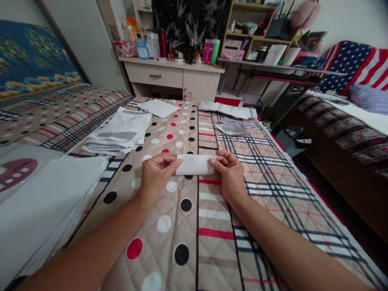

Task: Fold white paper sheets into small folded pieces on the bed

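Between my two hands a small white strip of folded paper [195, 165] is stretched level above the patterned bedspread [163, 246]. My left hand [156, 171] pinches its left end, thumb on top and fingers curled behind. At the other end my right hand [230, 171] grips the paper the same way. Beyond my right hand lies a flat silvery-grey packet [232, 127]. Farther back a row of white folded pieces [227, 109] stands packed side by side. A single white sheet [159, 108] lies beyond my left hand.
To the left sit a pile of printed papers [121, 131] and, nearer, a thick stack of white sheets [51, 202]. A cream dresser [154, 74] with bottles and a blue clock [142, 50] stands past the bed. On the right are a desk [281, 68] and a sofa [342, 133].
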`<state>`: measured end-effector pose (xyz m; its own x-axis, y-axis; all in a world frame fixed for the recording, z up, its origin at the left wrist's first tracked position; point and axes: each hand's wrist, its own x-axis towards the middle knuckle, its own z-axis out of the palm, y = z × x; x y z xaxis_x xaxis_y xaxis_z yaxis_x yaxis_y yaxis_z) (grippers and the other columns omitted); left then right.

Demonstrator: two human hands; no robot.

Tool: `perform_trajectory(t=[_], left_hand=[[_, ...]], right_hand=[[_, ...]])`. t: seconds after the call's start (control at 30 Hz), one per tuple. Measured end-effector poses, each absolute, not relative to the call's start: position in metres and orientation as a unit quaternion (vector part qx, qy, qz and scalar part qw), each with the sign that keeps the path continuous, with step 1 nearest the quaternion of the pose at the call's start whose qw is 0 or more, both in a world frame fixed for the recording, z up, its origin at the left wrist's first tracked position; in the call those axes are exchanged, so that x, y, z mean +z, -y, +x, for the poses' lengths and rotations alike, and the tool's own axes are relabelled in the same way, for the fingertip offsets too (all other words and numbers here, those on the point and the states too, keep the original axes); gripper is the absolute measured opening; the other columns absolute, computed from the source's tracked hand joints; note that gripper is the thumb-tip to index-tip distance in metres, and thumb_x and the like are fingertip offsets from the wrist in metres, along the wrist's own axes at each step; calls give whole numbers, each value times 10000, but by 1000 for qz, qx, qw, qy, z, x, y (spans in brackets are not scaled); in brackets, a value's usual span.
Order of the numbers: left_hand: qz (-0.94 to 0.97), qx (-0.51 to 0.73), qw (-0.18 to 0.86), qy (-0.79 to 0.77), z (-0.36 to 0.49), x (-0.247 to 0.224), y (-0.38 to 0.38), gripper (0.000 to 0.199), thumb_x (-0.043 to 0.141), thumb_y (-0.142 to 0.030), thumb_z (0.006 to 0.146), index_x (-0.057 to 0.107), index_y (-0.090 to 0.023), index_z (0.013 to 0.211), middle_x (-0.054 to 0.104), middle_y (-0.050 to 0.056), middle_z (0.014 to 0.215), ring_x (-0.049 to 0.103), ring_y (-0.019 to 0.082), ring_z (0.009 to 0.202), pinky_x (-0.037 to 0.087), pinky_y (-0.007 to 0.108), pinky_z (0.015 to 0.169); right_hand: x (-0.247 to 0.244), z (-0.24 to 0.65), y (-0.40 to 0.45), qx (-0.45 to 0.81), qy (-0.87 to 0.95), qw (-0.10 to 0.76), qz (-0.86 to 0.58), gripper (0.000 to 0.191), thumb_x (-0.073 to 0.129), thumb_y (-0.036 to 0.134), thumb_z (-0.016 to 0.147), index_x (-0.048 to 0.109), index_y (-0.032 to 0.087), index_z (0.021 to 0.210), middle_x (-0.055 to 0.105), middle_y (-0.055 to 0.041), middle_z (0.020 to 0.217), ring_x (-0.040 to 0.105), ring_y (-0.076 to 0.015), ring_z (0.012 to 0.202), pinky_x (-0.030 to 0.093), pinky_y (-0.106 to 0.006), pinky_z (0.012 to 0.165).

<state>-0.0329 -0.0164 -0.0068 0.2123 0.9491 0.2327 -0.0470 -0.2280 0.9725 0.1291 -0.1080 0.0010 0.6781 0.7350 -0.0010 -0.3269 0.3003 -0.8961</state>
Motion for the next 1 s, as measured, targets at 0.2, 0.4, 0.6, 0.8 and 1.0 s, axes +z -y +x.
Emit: perform_trajectory(t=[0.2, 0.4, 0.6, 0.8, 1.0], left_hand=[[593, 503, 501, -379, -32, -5, 17, 173, 802, -298, 616, 721, -158, 677, 737, 52, 817, 668, 158, 699, 533, 229, 582], [594, 505, 502, -375, -33, -4, 18, 173, 798, -305, 628, 722, -161, 685, 735, 44, 790, 666, 156, 688, 533, 228, 586], [594, 502, 504, -375, -33, -2, 19, 143, 798, -277, 628, 717, -168, 675, 732, 30, 759, 664, 145, 683, 533, 228, 628], [592, 504, 503, -378, -32, -4, 18, 155, 803, -285, 623, 720, -164, 673, 730, 30, 737, 657, 143, 656, 528, 231, 619], [587, 503, 511, -377, -32, -5, 17, 165, 808, -284, 616, 717, -158, 671, 725, 23, 722, 653, 133, 646, 529, 228, 632]], right_hand=[[0, 129, 108, 337, 214, 780, -483, 342, 846, 173, 551, 667, 207, 840, 689, 38, 723, 618, -110, 643, 498, -238, 627], [0, 129, 108, 336, 210, 782, -480, 333, 850, 170, 551, 671, 206, 829, 684, 40, 720, 611, -105, 646, 491, -231, 626], [0, 129, 107, 336, 208, 782, -481, 327, 850, 172, 559, 675, 205, 833, 679, 45, 723, 601, -94, 642, 480, -219, 621], [-1, 130, 108, 333, 204, 782, -486, 318, 850, 182, 562, 677, 202, 828, 679, 41, 721, 597, -97, 645, 471, -221, 618], [-1, 130, 108, 335, 201, 777, -494, 333, 849, 202, 566, 669, 189, 846, 686, 36, 724, 601, -100, 629, 469, -226, 603]])
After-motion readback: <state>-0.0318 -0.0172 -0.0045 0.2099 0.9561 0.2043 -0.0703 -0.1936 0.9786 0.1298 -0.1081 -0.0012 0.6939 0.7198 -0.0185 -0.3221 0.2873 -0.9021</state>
